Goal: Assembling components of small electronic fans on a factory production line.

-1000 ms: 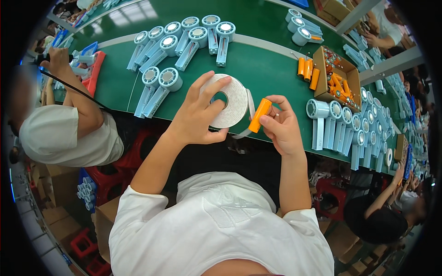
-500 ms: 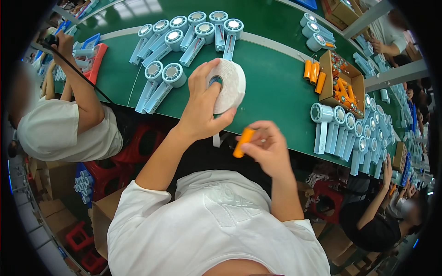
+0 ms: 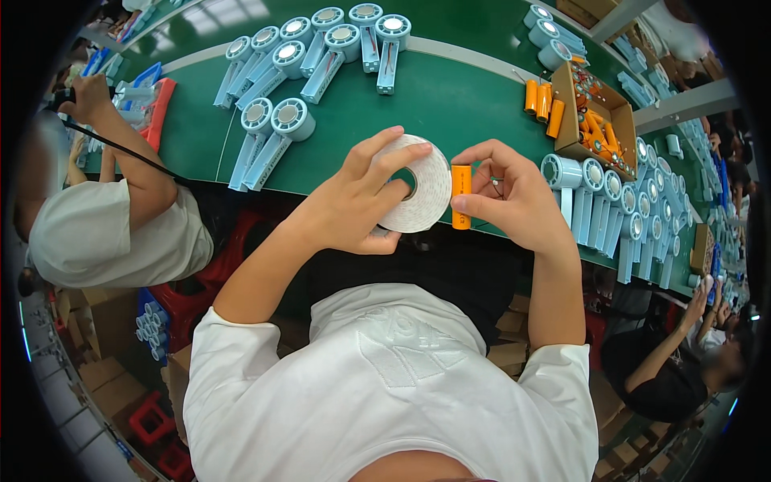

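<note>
My left hand [image 3: 358, 191] is closed round a white roll of tape [image 3: 434, 189], with fingers through its core and over its top. In my right hand [image 3: 514, 193] an orange cylindrical battery cell [image 3: 461, 198] stands upright, pinched between thumb and fingers. The cell is right beside the roll's right edge; whether the two touch I cannot tell. Both are held above the near edge of the green table [image 3: 450, 104]. Thin wire ends show by my right fingers.
Light-blue handheld fan bodies [image 3: 341, 40] lie in rows at the far left, more [image 3: 594, 177] at the right. A cardboard box [image 3: 566, 120] holds several orange cells, with loose cells [image 3: 543, 103] beside it. A person in white [image 3: 112, 225] works at left, another in black [image 3: 650, 369] at right.
My right hand has risen, bringing the battery cell up against or close to the roll's right side. My left hand has lowered slightly and turned the roll's flat face more toward me.
</note>
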The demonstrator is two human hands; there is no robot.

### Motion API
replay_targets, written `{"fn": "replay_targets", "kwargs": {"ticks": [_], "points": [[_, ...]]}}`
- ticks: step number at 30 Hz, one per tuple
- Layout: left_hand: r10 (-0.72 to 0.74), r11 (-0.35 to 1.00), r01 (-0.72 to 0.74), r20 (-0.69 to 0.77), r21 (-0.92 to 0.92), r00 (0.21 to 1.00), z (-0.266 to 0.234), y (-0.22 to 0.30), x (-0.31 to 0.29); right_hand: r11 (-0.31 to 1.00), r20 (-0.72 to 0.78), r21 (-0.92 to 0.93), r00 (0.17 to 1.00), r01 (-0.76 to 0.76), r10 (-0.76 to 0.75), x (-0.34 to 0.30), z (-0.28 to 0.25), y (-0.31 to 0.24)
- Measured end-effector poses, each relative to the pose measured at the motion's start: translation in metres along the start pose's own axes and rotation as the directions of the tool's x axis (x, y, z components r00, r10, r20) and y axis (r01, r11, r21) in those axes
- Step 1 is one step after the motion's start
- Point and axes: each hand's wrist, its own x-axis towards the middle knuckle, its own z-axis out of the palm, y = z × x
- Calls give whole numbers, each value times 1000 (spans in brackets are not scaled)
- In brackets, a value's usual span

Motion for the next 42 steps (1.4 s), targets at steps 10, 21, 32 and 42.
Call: {"fn": "replay_targets", "kwargs": {"ticks": [10,21,32,42], "points": [[-252,965,244,-90,-96,963,15,30,2,995,-270,-28,958,97,-101,10,20,-28],[-429,878,397,-74,-268,900,27,44,-5,977,-502,-101,838,189,-214,11,53,-30],[-587,630,566,151,-532,795,3,57,6,622,-621,-556,222,552,-751,15,91,39],[-441,896,418,174,153,881,-9,12,-7,926,-870,159,492,343,-33,10,9,59]]}}
